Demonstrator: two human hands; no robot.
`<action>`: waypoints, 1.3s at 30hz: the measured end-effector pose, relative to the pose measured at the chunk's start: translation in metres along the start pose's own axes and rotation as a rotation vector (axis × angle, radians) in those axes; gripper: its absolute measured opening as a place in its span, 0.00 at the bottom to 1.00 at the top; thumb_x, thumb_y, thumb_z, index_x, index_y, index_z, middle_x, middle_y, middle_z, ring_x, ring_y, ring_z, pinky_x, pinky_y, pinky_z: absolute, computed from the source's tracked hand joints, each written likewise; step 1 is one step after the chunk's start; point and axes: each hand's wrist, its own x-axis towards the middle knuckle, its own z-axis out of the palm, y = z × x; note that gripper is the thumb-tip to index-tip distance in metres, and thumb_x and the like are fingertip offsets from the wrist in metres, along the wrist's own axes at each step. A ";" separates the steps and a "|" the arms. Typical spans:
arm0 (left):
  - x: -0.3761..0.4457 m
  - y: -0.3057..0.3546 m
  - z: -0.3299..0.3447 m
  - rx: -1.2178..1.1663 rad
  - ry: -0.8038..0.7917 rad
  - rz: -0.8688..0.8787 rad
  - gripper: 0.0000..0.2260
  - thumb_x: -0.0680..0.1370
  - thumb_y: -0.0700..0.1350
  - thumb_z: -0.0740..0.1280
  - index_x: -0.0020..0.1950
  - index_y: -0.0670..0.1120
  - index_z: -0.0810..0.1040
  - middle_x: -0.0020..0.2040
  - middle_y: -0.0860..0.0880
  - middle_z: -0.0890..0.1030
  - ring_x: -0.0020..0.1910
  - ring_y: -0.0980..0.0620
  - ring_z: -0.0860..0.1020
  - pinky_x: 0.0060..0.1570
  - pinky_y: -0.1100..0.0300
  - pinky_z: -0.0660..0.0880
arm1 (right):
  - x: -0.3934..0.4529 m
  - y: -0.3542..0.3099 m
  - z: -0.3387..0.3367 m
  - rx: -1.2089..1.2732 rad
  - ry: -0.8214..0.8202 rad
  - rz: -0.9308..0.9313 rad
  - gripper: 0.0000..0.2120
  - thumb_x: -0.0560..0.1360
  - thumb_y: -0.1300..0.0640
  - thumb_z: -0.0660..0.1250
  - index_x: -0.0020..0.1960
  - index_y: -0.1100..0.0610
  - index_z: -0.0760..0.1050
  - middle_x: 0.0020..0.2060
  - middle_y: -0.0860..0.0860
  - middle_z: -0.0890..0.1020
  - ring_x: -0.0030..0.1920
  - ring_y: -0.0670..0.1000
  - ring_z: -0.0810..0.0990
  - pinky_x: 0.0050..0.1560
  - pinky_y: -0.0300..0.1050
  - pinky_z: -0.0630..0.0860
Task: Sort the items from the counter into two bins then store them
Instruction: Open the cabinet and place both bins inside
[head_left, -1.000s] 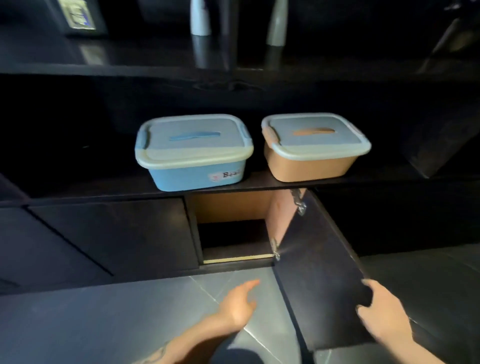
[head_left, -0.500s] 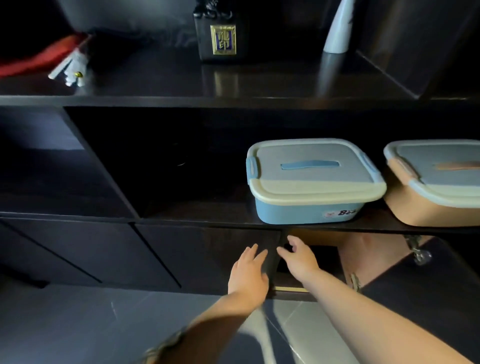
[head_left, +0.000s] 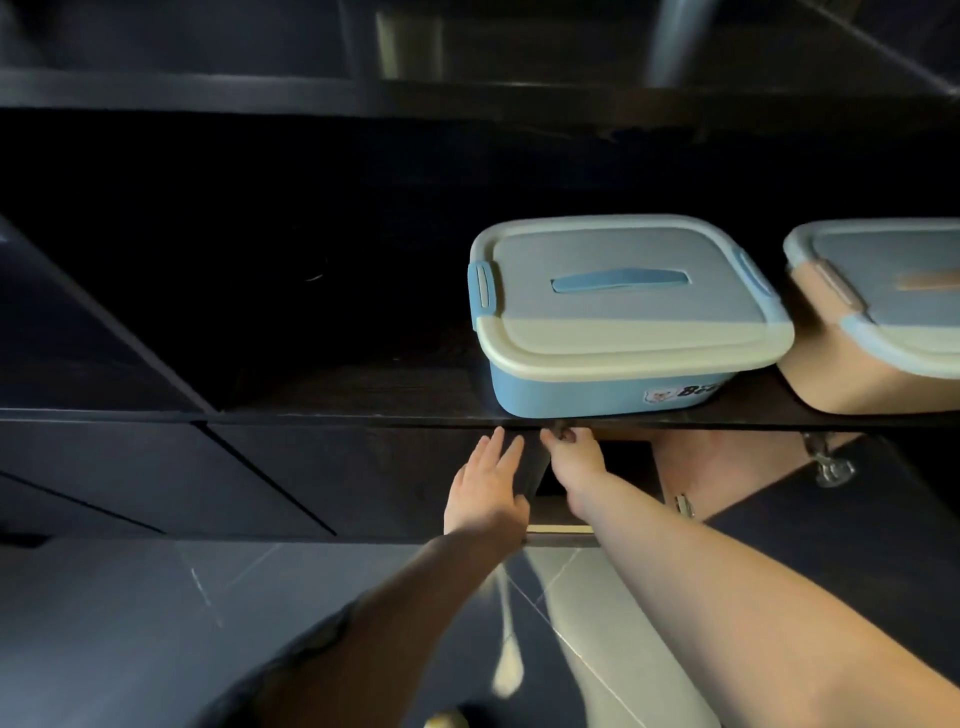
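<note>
Head view, near to far: both forearms rise from the bottom edge over a grey tiled floor (head_left: 130, 623). At frame centre the left hand (head_left: 485, 488) lies flat, fingers straight, against a dark cabinet door (head_left: 363, 478). Beside it the right hand (head_left: 574, 457) curls its fingertips over that door's upper edge. Above, on the shelf (head_left: 337, 400), the lidded blue bin (head_left: 618, 317) sits just beside the lidded tan bin (head_left: 872, 338) at the right edge.
</note>
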 end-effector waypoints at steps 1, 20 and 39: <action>0.002 0.000 0.001 -0.002 0.011 -0.007 0.32 0.76 0.41 0.60 0.77 0.53 0.52 0.79 0.53 0.47 0.77 0.54 0.45 0.74 0.57 0.50 | 0.002 0.002 -0.001 0.005 -0.013 -0.015 0.21 0.80 0.56 0.63 0.71 0.59 0.65 0.69 0.54 0.72 0.68 0.55 0.70 0.61 0.45 0.65; -0.136 -0.004 0.049 -0.161 0.383 -0.129 0.12 0.78 0.44 0.64 0.60 0.42 0.78 0.66 0.46 0.75 0.73 0.48 0.63 0.71 0.57 0.60 | -0.108 0.112 -0.062 -0.410 -0.396 -0.244 0.06 0.74 0.54 0.68 0.40 0.53 0.80 0.39 0.49 0.83 0.44 0.49 0.79 0.45 0.43 0.71; -0.349 -0.186 -0.004 -0.836 0.468 -0.529 0.27 0.75 0.29 0.64 0.63 0.58 0.75 0.57 0.55 0.82 0.59 0.57 0.78 0.62 0.58 0.74 | -0.303 0.177 0.129 -0.867 -0.860 -0.267 0.18 0.72 0.48 0.71 0.61 0.45 0.76 0.54 0.48 0.82 0.53 0.52 0.79 0.52 0.43 0.75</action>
